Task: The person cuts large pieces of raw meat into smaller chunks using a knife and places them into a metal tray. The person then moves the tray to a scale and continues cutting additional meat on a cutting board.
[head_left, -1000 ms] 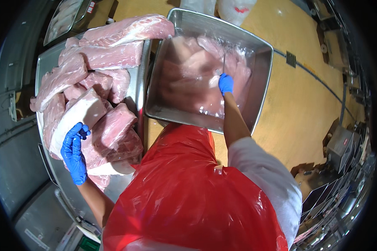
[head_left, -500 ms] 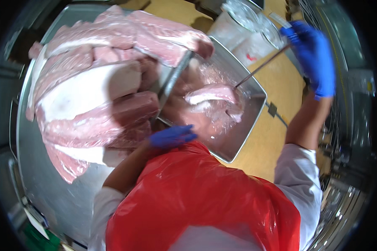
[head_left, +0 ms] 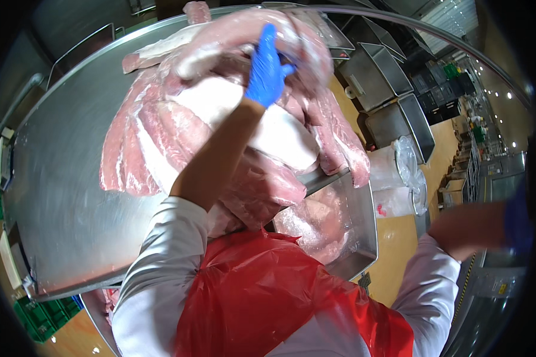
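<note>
The long meat slab (head_left: 235,33) arches over the meat pile (head_left: 211,98) on the tabletop (head_left: 77,166), axis running left to right (its right end blurs). The left hand (head_left: 267,71), fingers straight, thumb spread, lies over its middle; the right hand (head_left: 519,221), well apart, I cannot read.

Free table (head_left: 71,178) at left, meat heap (head_left: 286,140) blocking right

Your L hand (head_left: 267,71): gloved, fingers extended fwd, thumb spread to R. Your L forearm (head_left: 217,156) reaches fwd, slanting R. Your R forearm (head_left: 470,228) points out R; R hand (head_left: 517,223) at view's edge, dark, blurred, finger pose unclear.
</note>
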`<action>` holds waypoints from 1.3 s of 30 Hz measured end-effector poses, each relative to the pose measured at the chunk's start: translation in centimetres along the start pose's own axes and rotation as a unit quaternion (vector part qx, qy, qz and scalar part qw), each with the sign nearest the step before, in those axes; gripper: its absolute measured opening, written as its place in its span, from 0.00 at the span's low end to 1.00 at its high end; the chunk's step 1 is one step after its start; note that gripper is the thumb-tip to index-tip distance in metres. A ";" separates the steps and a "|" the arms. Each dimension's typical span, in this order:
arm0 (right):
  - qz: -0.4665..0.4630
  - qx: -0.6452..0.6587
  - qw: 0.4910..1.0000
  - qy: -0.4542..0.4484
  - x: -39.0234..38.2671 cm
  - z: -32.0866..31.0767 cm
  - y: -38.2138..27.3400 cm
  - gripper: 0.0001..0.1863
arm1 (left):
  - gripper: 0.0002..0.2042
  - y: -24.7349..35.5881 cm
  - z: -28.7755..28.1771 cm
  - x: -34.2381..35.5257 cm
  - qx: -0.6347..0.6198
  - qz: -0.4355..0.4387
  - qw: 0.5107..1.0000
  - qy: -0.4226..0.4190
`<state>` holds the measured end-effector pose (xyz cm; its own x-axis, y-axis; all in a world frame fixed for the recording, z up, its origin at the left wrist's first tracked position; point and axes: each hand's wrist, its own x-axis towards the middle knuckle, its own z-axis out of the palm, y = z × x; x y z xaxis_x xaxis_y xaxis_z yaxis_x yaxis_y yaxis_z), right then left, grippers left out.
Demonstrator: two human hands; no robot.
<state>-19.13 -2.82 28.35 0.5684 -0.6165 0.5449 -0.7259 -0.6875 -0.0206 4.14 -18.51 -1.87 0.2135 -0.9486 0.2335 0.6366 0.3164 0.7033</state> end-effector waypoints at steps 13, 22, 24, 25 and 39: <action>0.026 0.189 0.958 -0.214 -4.2 37.1 -6.9 0.11 | 0.27 2.8 -21.2 4.0 -0.093 -0.109 0.973 0.179; 0.143 0.266 0.943 0.140 -20.2 34.2 -0.6 0.06 | 0.23 9.3 8.1 -9.9 0.523 0.057 0.759 -0.384; 0.168 0.172 0.944 0.225 -27.0 31.9 3.0 0.08 | 0.25 6.7 6.7 -11.9 0.467 -0.020 0.802 -0.372; 0.223 -0.043 0.968 0.109 -29.9 28.1 4.7 0.09 | 0.27 6.3 5.5 -13.1 0.447 -0.054 0.822 -0.349; 0.725 -0.251 0.638 0.068 -70.7 32.5 6.1 0.10 | 0.23 -2.0 3.0 -13.5 0.479 -0.247 0.783 -0.312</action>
<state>-51.18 24.06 -37.57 -0.8557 -0.4014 0.3266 -0.5017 0.7982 -0.3335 -2.28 -6.36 -4.41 -0.4761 -0.8660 -0.1531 -0.3839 0.0480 0.9221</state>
